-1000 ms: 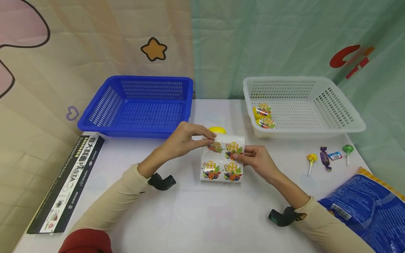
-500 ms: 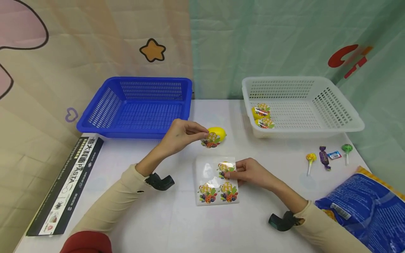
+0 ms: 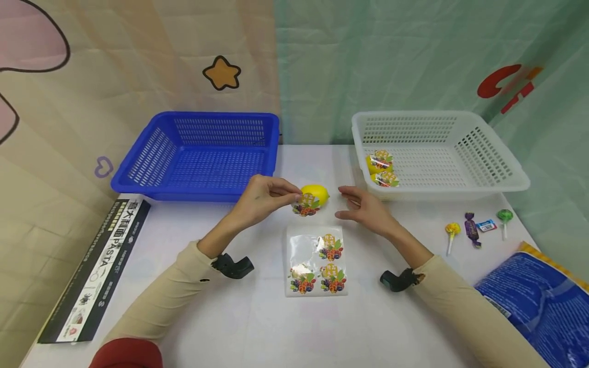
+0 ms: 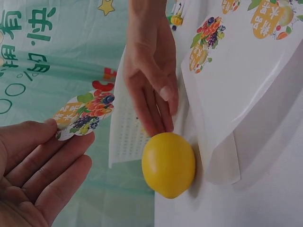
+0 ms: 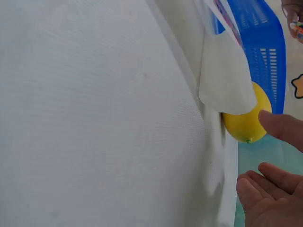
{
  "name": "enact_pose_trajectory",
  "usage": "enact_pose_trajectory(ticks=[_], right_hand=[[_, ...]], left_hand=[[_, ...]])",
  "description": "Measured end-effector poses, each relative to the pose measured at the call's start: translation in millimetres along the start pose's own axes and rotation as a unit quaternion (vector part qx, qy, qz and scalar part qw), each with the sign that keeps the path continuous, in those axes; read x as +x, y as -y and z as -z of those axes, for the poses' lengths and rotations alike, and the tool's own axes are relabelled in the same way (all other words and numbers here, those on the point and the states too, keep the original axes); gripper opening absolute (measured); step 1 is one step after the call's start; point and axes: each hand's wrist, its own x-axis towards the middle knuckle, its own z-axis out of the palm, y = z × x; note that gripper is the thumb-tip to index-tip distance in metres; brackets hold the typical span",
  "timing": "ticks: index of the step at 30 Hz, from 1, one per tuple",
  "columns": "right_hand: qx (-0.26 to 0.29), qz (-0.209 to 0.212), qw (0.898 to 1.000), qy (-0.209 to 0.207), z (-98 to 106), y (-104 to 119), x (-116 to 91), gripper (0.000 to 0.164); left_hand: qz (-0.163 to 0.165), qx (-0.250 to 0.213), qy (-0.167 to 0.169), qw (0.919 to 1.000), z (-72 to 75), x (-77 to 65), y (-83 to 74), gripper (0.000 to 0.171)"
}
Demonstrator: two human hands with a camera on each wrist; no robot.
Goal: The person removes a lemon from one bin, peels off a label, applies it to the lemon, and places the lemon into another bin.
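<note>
Between thumb and fingertips, my left hand [image 3: 267, 198] pinches a peeled fruit-print sticker [image 4: 87, 113] by its edge. Just behind that sticker a yellow lemon [image 3: 317, 193] lies on the table. To the lemon's right, my right hand [image 3: 365, 208] holds nothing, its thumb and fingers spread apart. In the right wrist view the thumb overlaps the lemon [image 5: 247, 124]. A sticker sheet [image 3: 303, 250] lies flat in front of the lemon, bearing 3 fruit prints and one bare spot at its upper left.
A blue basket [image 3: 195, 196] stands at back left. The white basket [image 3: 442, 193] at back right holds two stickered lemons [image 3: 381, 162]. Several candies [image 3: 471, 230] lie at right, near a blue bag [image 3: 538, 301]. A black pasta box [image 3: 98, 271] lies along the left edge.
The sticker came off the sheet in my left hand. My right hand lowered the sheet toward me, let it go, and moved up beside the lemon.
</note>
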Motion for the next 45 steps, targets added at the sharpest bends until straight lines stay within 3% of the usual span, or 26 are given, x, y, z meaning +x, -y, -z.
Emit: enact_pose_trajectory(ticks=[3,7,11,15,20,27,34,45], right_hand=[[0.013,0.007,0.999,0.041,-6.6,0.2,20.8,0.087],[0.040,0.025,0.996,0.074,-16.5,1.5,43.0,0.094],[0.058,0.057,0.992,0.097,-23.9,3.5,56.3,0.092],[0.043,0.081,0.991,0.098,-29.0,4.6,61.2,0.076],[0.030,0.098,0.991,0.082,-30.1,6.0,55.5,0.065],[0.092,0.119,0.985,0.082,-31.6,25.4,37.7,0.063],[0.132,0.105,0.981,0.095,-30.5,40.5,25.9,0.064],[0.124,0.093,0.983,0.094,-27.7,42.1,17.9,0.056]], left_hand=[[0.001,-0.002,-0.001,1.0000,-0.4,0.2,1.8,0.013],[0.001,-0.007,-0.003,1.0000,-1.3,0.1,2.9,0.013],[0.002,0.000,-0.007,1.0000,-1.1,-0.3,2.2,0.012],[-0.002,0.005,-0.009,1.0000,0.3,0.0,1.9,0.012],[-0.002,-0.002,-0.012,0.9999,-2.0,2.4,-0.3,0.012],[-0.001,-0.024,-0.040,0.9989,-7.2,3.7,-0.8,0.012],[-0.024,-0.050,-0.058,0.9968,-13.3,2.8,1.2,0.013],[-0.041,-0.056,-0.062,0.9956,-18.5,2.5,3.1,0.015]])
